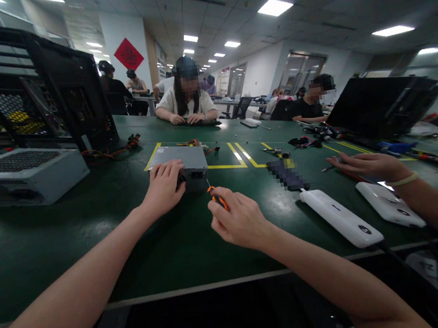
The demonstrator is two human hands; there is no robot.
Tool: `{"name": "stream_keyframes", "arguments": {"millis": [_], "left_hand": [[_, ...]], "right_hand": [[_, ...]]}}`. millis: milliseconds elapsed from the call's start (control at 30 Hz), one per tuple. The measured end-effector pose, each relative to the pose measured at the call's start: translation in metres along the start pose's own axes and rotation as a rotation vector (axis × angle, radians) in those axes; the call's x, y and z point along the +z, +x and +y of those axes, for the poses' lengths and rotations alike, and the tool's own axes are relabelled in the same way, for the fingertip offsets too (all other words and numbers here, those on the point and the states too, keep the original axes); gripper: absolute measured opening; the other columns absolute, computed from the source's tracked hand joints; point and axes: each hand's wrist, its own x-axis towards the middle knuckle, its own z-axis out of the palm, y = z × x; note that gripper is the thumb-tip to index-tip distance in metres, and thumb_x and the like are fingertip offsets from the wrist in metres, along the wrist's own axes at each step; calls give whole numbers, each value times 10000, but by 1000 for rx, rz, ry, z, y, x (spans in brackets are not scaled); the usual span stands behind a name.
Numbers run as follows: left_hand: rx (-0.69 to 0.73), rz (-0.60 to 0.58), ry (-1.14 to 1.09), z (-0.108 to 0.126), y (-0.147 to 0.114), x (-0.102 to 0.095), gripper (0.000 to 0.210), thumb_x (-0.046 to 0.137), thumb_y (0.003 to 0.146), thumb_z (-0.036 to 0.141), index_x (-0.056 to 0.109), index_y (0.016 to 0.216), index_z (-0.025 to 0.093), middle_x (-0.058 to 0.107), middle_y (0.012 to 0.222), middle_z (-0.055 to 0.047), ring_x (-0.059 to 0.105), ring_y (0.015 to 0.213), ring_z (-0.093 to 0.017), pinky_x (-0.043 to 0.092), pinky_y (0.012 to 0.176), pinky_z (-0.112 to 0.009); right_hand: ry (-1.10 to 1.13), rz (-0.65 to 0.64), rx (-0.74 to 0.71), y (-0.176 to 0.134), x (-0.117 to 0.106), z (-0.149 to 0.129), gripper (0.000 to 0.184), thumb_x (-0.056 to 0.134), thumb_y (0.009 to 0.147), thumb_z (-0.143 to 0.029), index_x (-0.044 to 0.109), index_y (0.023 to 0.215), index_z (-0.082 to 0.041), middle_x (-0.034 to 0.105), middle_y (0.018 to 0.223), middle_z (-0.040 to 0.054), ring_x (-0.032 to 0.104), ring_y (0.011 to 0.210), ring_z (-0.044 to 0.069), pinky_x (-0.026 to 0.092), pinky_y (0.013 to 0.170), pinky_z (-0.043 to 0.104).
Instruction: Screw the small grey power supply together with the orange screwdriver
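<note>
A grey metal computer power supply unit sits on the green table in front of me. My left hand grips its near left side, with the fingers bent over the top edge. In my right hand is a screwdriver with an orange and black handle, the fingers closed round it. Its thin shaft points up at the unit's near right corner, beside the power socket. Whether the tip sits in a screw is too small to tell. Coloured cables come out behind the unit.
Left stand a larger grey power supply and a black computer case. To the right lie a blurred-out phone, two white power banks and several tools. A co-worker's hand reaches in from the right; another person sits opposite.
</note>
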Motion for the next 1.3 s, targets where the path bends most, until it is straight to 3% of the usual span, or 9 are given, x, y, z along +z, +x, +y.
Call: {"name": "stream_keyframes", "arguments": {"millis": [133, 300, 467, 567, 667, 867, 1000, 1167, 1300], "left_hand": [[-1, -2, 2, -1, 0, 1, 395, 453, 799, 235, 444, 1186, 161, 484, 1311, -120, 396, 1235, -252, 220, 1047, -435], [12, 0, 32, -1, 0, 1, 378, 449, 806, 240, 445, 1174, 155, 488, 1305, -120, 405, 1229, -244, 229, 1044, -419], [15, 4, 26, -1, 0, 0, 377, 453, 802, 231, 445, 1172, 157, 493, 1299, -118, 407, 1230, -241, 229, 1044, -416], [16, -1, 35, -1, 0, 0, 385, 453, 803, 236, 439, 1179, 157, 491, 1302, -119, 408, 1229, -243, 231, 1043, -419], [13, -6, 32, -1, 0, -1, 383, 447, 807, 239, 439, 1181, 160, 487, 1309, -120, 402, 1234, -246, 226, 1045, -427], [3, 0, -15, 0, 0, 0, 387, 452, 798, 235, 449, 1178, 161, 486, 1308, -122, 394, 1240, -248, 224, 1046, -435], [0, -2, -7, 0, 0, 0, 391, 451, 801, 240, 443, 1183, 160, 485, 1308, -124, 394, 1239, -253, 226, 1045, -439], [10, 1, -12, 0, 0, -1, 385, 448, 801, 233, 448, 1179, 157, 491, 1297, -128, 403, 1231, -254, 226, 1042, -437], [1, -4, -8, 0, 0, -1, 395, 448, 796, 231, 446, 1185, 169, 486, 1307, -121, 399, 1232, -256, 225, 1040, -443]], "right_hand": [[-78, 27, 23, -2, 0, 5, 203, 448, 870, -170, 503, 1065, -158, 606, 945, 86, 543, 682, 114, 371, 610, 229], [-163, 48, 109, 1, -7, 11, 157, 498, 885, -309, 542, 937, -168, 606, 743, 17, 502, 559, 99, 323, 546, 244], [-156, 33, 53, 2, -8, 5, 158, 455, 859, -191, 532, 992, -153, 624, 1008, 106, 574, 747, 144, 373, 655, 261], [-167, 42, -24, 0, -7, 5, 157, 453, 875, -161, 531, 1010, -171, 644, 938, 74, 557, 676, 116, 352, 634, 254], [-176, 33, 12, -1, -7, 6, 105, 478, 883, -207, 547, 958, -180, 640, 840, 40, 523, 598, 98, 323, 587, 254], [-107, -28, 0, 1, -7, 0, 174, 421, 859, -212, 547, 964, -153, 585, 1050, 140, 544, 705, 142, 364, 612, 266], [-104, 4, -79, 0, -4, 0, 184, 421, 872, -144, 541, 1011, -169, 617, 988, 103, 526, 658, 109, 360, 603, 236], [-113, 43, -43, -1, -4, 6, 103, 489, 886, -238, 573, 910, -184, 638, 938, 86, 530, 640, 108, 346, 600, 244], [-33, -21, -35, 0, -5, 3, 163, 429, 874, -222, 576, 914, -162, 595, 1035, 131, 547, 710, 136, 379, 651, 268]]}}
